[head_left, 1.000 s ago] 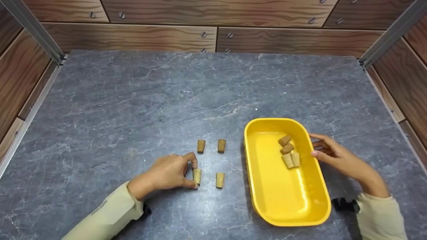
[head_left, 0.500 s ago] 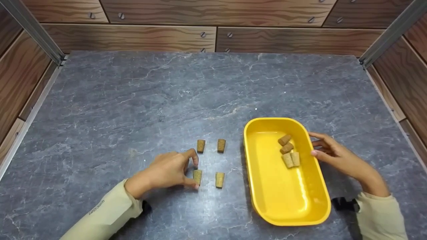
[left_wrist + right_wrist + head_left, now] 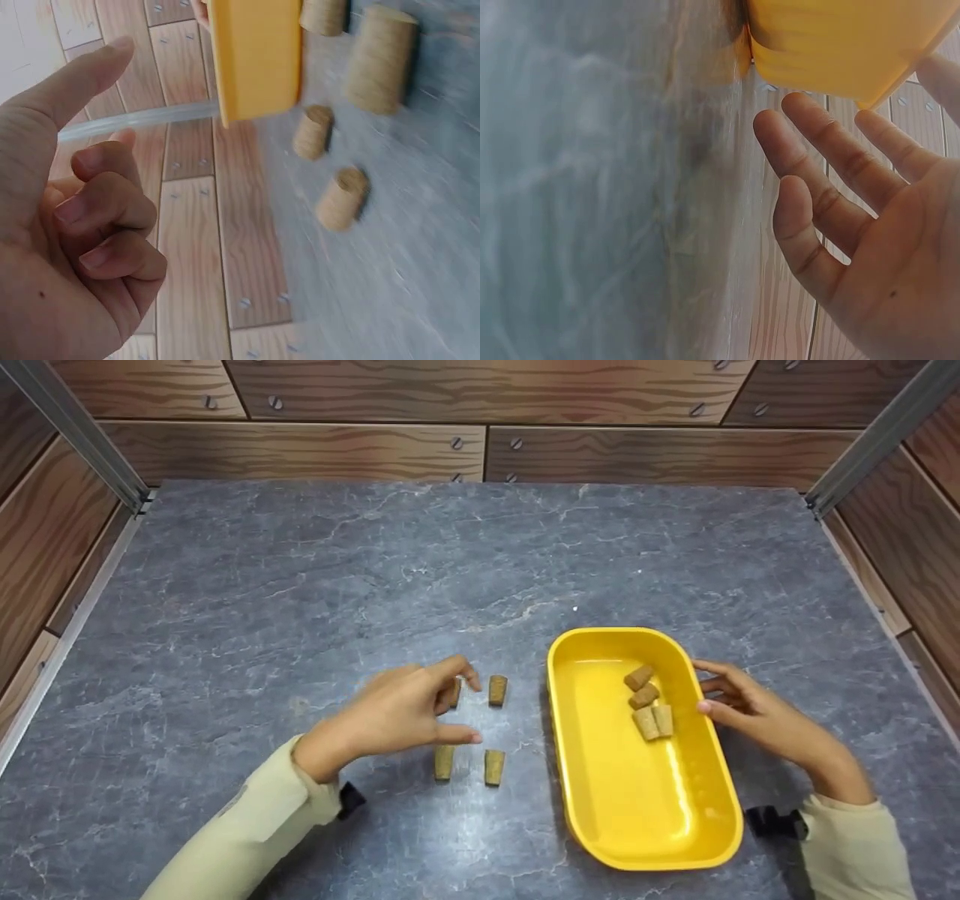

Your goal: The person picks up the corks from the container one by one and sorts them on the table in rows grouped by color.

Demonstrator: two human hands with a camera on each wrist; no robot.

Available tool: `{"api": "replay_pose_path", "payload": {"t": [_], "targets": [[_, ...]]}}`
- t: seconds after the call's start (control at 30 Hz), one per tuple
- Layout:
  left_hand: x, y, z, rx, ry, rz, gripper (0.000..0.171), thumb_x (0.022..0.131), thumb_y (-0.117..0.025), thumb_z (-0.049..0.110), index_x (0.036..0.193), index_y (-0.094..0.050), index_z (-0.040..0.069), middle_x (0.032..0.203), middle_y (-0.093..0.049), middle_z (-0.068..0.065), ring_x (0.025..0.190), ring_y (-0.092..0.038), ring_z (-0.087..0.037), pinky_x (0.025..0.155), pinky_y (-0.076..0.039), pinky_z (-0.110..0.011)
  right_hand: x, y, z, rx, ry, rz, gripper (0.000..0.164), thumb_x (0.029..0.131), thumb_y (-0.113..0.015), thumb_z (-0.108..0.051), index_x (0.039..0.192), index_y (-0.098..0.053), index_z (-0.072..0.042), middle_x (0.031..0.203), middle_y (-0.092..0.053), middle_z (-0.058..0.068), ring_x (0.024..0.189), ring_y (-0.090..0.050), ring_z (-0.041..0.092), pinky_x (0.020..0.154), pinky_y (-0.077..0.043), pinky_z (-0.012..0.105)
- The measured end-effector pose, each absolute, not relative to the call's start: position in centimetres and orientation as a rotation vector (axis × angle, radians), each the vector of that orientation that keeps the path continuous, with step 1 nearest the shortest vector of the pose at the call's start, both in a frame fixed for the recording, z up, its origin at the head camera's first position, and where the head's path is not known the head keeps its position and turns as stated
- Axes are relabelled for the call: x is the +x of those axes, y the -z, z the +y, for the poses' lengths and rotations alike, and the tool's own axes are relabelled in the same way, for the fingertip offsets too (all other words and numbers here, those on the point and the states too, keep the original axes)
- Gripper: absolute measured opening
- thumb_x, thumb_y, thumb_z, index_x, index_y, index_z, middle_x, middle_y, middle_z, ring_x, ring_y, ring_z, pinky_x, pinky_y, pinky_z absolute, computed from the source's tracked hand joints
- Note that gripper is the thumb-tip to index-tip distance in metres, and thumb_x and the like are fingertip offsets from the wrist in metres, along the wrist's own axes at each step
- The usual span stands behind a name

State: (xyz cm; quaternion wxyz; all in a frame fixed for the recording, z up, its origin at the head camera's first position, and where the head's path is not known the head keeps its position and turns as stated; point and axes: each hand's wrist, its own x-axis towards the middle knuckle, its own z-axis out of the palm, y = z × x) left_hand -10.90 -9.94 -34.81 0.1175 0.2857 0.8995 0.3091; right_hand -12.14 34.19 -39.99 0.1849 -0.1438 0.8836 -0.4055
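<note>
Marbled counter (image 3: 300,585) beneath, your left hand (image 3: 397,711) hovers by 4 corks (image 3: 493,767), fingers wide and empty, while your right hand (image 3: 776,727), fingers loosely spread, touches the yellow tray (image 3: 622,795), probably steadying it.

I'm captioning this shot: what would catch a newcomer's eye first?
The bright yellow tub, right of centre on the grey tabletop in the head view, with four corks inside toward its far right. Next, the left hand, thumb and forefinger apart, holding nothing, near four more corks left of the tub. The right hand is at the tub's right rim.
</note>
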Motion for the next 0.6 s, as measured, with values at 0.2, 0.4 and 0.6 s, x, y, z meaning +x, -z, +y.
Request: {"api": "replay_pose_path", "payload": {"t": [0.2,0.4,0.6], "targets": [[-12.0,34.0,-7.5,0.938,-1.034,2.585,0.045,0.079,-0.078,0.038,0.116,-0.058,0.02,0.06,-0.039,0.01,0.051,-0.031,-0.004,0.05,-0.026,-0.02,-12.1,40.0,34.2,-0.398,1.144,2.491,0.056,0.102,-0.049,-0.019,0.149,-0.025,-0.003,0.13,-0.053,0.026,0.102,-0.054,-0.01,0.082,-0.051,0.019],[-12.6,34.0,-4.5,0.872,-1.129,2.553,0.053,0.075,-0.08,0.043,0.118,-0.058,0.019,0.061,-0.043,0.01,0.054,-0.036,-0.004,0.051,-0.03,-0.02,-12.1,40.0,34.2,-0.419,1.161,2.484,0.055,0.102,-0.048,-0.017,0.15,-0.024,-0.003,0.13,-0.053,0.026,0.102,-0.055,-0.01,0.082,-0.051,0.019],[-13.1,34.8,-1.3,0.77,-1.204,2.497,0.057,0.073,-0.081,0.047,0.119,-0.056,0.024,0.066,-0.048,0.01,0.056,-0.04,-0.004,0.051,-0.031,-0.019,-12.1,40.0,34.2,-0.429,1.164,2.482,0.056,0.102,-0.048,-0.016,0.15,-0.024,-0.003,0.129,-0.053,0.025,0.102,-0.055,-0.009,0.082,-0.051,0.019]]}}
